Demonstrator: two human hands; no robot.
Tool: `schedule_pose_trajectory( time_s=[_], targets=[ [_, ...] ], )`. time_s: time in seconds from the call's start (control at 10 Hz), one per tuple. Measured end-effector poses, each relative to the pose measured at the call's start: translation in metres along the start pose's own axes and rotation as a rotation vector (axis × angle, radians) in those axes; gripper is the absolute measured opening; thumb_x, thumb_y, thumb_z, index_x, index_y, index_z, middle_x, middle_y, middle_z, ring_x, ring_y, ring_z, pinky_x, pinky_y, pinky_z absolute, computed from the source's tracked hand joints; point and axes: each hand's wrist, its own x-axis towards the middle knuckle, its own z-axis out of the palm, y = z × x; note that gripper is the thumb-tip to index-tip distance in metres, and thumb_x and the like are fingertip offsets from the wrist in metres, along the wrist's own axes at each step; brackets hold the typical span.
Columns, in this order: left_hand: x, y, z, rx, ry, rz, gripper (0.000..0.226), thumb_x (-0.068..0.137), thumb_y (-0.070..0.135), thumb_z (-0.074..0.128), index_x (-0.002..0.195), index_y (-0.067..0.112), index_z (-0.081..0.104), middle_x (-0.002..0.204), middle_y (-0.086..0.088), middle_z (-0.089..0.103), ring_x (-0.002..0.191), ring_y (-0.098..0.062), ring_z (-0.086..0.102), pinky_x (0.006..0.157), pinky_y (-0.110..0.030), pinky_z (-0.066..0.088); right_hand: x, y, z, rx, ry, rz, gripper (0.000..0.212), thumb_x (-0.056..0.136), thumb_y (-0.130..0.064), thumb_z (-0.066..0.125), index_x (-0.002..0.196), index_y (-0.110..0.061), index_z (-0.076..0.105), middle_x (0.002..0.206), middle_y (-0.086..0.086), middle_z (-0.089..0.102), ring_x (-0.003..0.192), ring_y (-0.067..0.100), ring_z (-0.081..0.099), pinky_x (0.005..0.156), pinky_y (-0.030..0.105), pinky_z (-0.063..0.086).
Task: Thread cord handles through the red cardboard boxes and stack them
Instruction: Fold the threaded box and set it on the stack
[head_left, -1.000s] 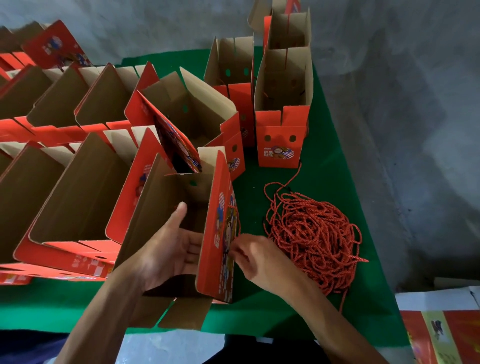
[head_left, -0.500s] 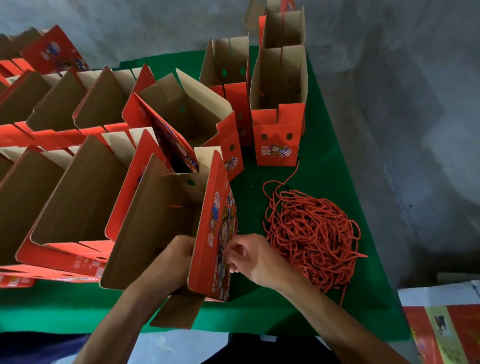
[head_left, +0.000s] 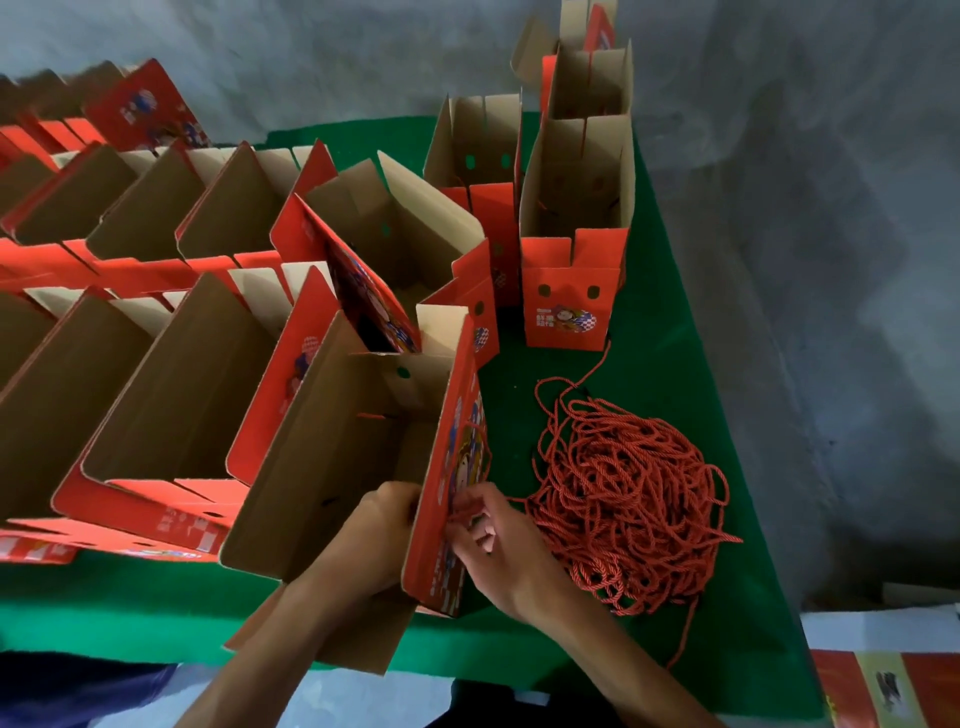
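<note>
An open red cardboard box (head_left: 343, 467) with a brown inside stands at the table's near edge. My left hand (head_left: 379, 535) reaches inside it and grips its printed right wall from within. On the outside of that wall, my right hand (head_left: 498, 545) pinches a red cord (head_left: 480, 457) that loops up along the printed face. A short red cord end pokes through the box's far inner wall. A tangled pile of red cords (head_left: 623, 499) lies on the green cloth just right of my right hand.
Rows of open red boxes (head_left: 171, 384) fill the left of the green table (head_left: 675, 364). More upright boxes (head_left: 576, 244) stand at the back, right of centre. A grey concrete floor lies beyond, and printed flat cardboard (head_left: 893, 686) sits at bottom right.
My left hand went from an open palm in the box to deeper inside, gripping the right wall. My right hand shifted slightly up the outer face with the cord. The box tilted a little.
</note>
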Motion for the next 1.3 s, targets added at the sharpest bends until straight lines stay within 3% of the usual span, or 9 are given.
schedule_pose_trajectory(
  time_s=[0.2, 0.3, 0.5, 0.7, 0.8, 0.9, 1.0, 1.1, 1.3],
  targets=[
    [-0.007, 0.003, 0.006, -0.021, 0.023, 0.061, 0.026, 0.100, 0.009, 0.061, 0.125, 0.001, 0.056, 0.117, -0.019, 0.068, 0.109, -0.037, 0.066, 0.095, -0.051, 0.054, -0.010, -0.002, 0.005, 0.075, 0.067, 0.000, 0.060, 0.081, -0.087, 0.053, 0.133, -0.060, 0.036, 0.119, -0.040, 0.050, 0.106, -0.015, 0.058, 0.075, 0.012, 0.054],
    [-0.007, 0.001, 0.007, -0.062, 0.034, 0.067, 0.034, 0.099, 0.013, 0.064, 0.129, 0.003, 0.051, 0.121, -0.016, 0.066, 0.112, -0.033, 0.066, 0.096, -0.048, 0.054, -0.011, 0.004, 0.007, 0.017, 0.140, -0.028, 0.041, 0.086, -0.086, 0.043, 0.123, -0.069, 0.038, 0.122, -0.033, 0.045, 0.110, -0.009, 0.058, 0.080, 0.017, 0.058],
    [-0.005, 0.013, 0.013, -0.295, -0.008, 0.176, 0.022, 0.104, 0.029, 0.060, 0.125, 0.022, 0.060, 0.113, -0.002, 0.073, 0.098, -0.011, 0.074, 0.086, -0.036, 0.062, -0.015, 0.003, -0.005, 0.180, 0.147, 0.047, 0.073, 0.083, -0.090, 0.042, 0.134, -0.040, 0.057, 0.127, -0.007, 0.061, 0.118, 0.010, 0.063, 0.102, 0.045, 0.054],
    [-0.013, 0.030, 0.020, -0.254, -0.098, 0.321, 0.037, 0.105, 0.024, 0.054, 0.115, 0.059, 0.056, 0.105, 0.015, 0.071, 0.094, -0.007, 0.071, 0.081, -0.027, 0.060, -0.019, -0.053, -0.050, 0.219, -0.031, 0.186, 0.077, 0.073, -0.096, 0.049, 0.131, -0.045, 0.053, 0.106, -0.011, 0.071, 0.102, 0.012, 0.072, 0.083, 0.040, 0.063],
    [-0.015, 0.038, 0.025, -0.190, -0.154, 0.321, 0.031, 0.103, 0.027, 0.056, 0.117, 0.054, 0.056, 0.111, 0.018, 0.067, 0.100, -0.001, 0.066, 0.087, -0.023, 0.056, -0.021, -0.074, -0.063, -0.004, 0.000, 0.215, 0.074, 0.075, -0.090, 0.054, 0.132, -0.043, 0.049, 0.116, -0.014, 0.067, 0.108, 0.008, 0.066, 0.095, 0.036, 0.054],
    [-0.016, 0.049, 0.027, -0.102, -0.159, 0.354, 0.037, 0.105, 0.024, 0.052, 0.138, 0.039, 0.052, 0.131, 0.010, 0.060, 0.116, -0.006, 0.059, 0.103, -0.029, 0.049, -0.028, -0.081, -0.076, -0.092, 0.054, 0.249, 0.036, 0.091, -0.054, 0.053, 0.123, -0.039, 0.053, 0.112, -0.008, 0.068, 0.104, 0.013, 0.065, 0.100, 0.047, 0.052],
    [-0.021, 0.064, 0.023, -0.007, -0.157, 0.450, 0.055, 0.108, 0.030, 0.048, 0.159, 0.037, 0.031, 0.156, 0.005, 0.042, 0.139, -0.009, 0.043, 0.117, -0.024, 0.033, -0.036, -0.082, -0.096, -0.188, 0.137, 0.255, 0.031, 0.104, -0.031, 0.044, 0.133, -0.033, 0.052, 0.122, -0.008, 0.064, 0.110, 0.009, 0.060, 0.101, 0.038, 0.051],
    [-0.032, 0.082, 0.013, 0.253, 0.060, 0.566, 0.046, 0.108, 0.043, 0.040, 0.154, 0.043, 0.038, 0.165, 0.008, 0.029, 0.152, -0.009, 0.026, 0.124, -0.029, 0.028, -0.044, -0.084, -0.112, -0.168, 0.229, 0.259, 0.029, 0.108, -0.029, 0.043, 0.135, -0.035, 0.052, 0.120, -0.016, 0.063, 0.107, 0.000, 0.058, 0.084, 0.022, 0.048],
    [0.011, 0.104, -0.077, -0.006, 0.842, 0.801, 0.026, 0.104, 0.030, 0.055, 0.125, 0.024, 0.068, 0.130, 0.010, 0.065, 0.121, 0.004, 0.056, 0.103, -0.009, 0.042, -0.062, -0.094, -0.136, -0.125, 0.271, 0.353, 0.029, 0.108, -0.030, 0.045, 0.103, -0.058, 0.050, 0.110, -0.022, 0.066, 0.102, 0.000, 0.063, 0.088, 0.029, 0.054]
  ],
)
